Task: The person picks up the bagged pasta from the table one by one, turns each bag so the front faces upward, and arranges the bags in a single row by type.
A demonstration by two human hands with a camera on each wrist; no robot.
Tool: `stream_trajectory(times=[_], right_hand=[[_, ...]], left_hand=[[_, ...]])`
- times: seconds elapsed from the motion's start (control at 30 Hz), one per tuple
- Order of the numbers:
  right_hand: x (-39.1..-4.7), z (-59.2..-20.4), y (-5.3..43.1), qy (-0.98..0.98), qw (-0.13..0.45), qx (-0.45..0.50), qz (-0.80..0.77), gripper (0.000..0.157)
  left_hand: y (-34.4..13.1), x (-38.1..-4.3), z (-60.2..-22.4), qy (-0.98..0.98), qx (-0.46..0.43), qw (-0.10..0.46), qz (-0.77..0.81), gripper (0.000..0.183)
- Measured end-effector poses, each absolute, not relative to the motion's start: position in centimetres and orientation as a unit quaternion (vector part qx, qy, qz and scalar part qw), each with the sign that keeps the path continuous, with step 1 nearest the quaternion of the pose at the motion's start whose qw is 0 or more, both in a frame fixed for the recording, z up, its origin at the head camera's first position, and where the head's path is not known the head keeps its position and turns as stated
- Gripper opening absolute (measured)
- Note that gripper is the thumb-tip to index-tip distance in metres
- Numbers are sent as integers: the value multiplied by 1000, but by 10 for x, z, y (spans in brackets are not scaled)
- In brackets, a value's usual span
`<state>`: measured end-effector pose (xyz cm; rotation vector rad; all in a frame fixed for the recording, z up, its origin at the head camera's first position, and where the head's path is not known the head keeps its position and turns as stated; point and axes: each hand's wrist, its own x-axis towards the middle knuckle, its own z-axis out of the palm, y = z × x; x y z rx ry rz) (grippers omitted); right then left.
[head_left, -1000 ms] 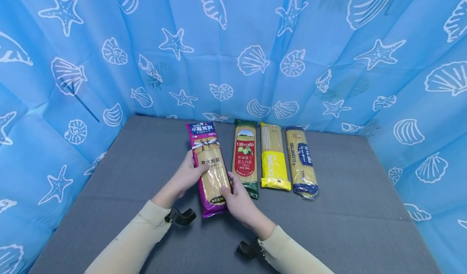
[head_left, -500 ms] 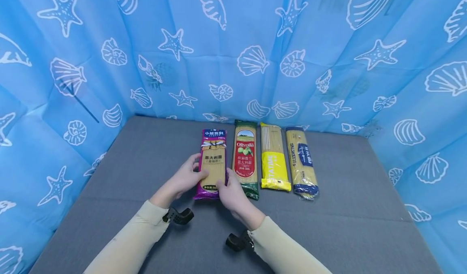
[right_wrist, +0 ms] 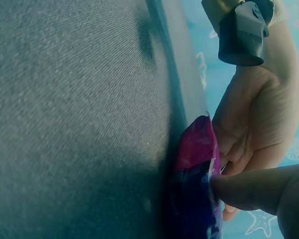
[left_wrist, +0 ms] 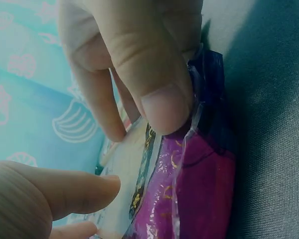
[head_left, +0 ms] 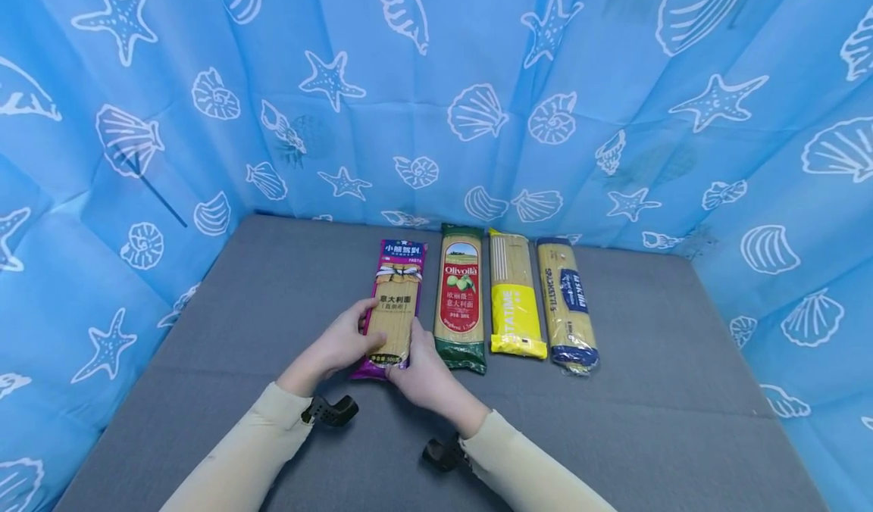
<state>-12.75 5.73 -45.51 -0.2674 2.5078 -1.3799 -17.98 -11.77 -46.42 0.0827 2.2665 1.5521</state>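
A purple-edged pack of spaghetti [head_left: 395, 315] lies on the grey table, its lower end angled slightly left. At its left long edge my left hand [head_left: 343, 343] holds it, thumb over the front. My right hand [head_left: 428, 370] grips the lower right corner, with the thumb at the bottom end. In the left wrist view, the right thumb [left_wrist: 164, 109] presses the purple end of the pack [left_wrist: 204, 184]. The right wrist view shows that end [right_wrist: 195, 152] against the right thumb [right_wrist: 249, 189], with the left hand [right_wrist: 264, 114] beyond. Fingers under the pack are hidden.
Right of the held pack lie a green-and-red Olivoilà spaghetti pack [head_left: 460, 292], a yellow pasta pack [head_left: 516, 307] and a blue-ended spaghetti pack [head_left: 567, 307], roughly in a row. A blue shell-print curtain [head_left: 423, 118] surrounds the grey table [head_left: 648, 421] at the back and sides.
The purple pack has gone from tilted and nearer me to lying beside the green one. Lately its lower end has swung slightly left, and the right hand has shifted to its bottom corner.
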Motion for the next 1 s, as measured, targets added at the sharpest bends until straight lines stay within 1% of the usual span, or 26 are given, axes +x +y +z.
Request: stream_trajectory(times=[0.13,0.23,0.4,0.57,0.7,0.83,1.0], right_hand=[[-129,-456,57,869,128,-87,-469,93],[-132,-457,55,875,116,-88,-461,91],[-141,-460,50,892,99,-68,-435,90],[-153,-461,46,905,95,-44,-411,87],[-163,-461,43,912,94,-26,-399,83],[-171,-463,41,917,76,-18,-392,77],[-172,-460,44,922,54,-43,-382,69]], left_hand=[[-117,-180,-465,810,31,195,552,70],[-116,-181,-465,819,32,181,543,72],[-114,-182,-463,831,31,155,533,72],[-113,-186,-467,824,35,150,545,69],[-111,-192,-472,823,37,137,550,65],[-109,-197,-477,825,47,113,552,61],[-111,-197,-479,833,71,77,544,57]])
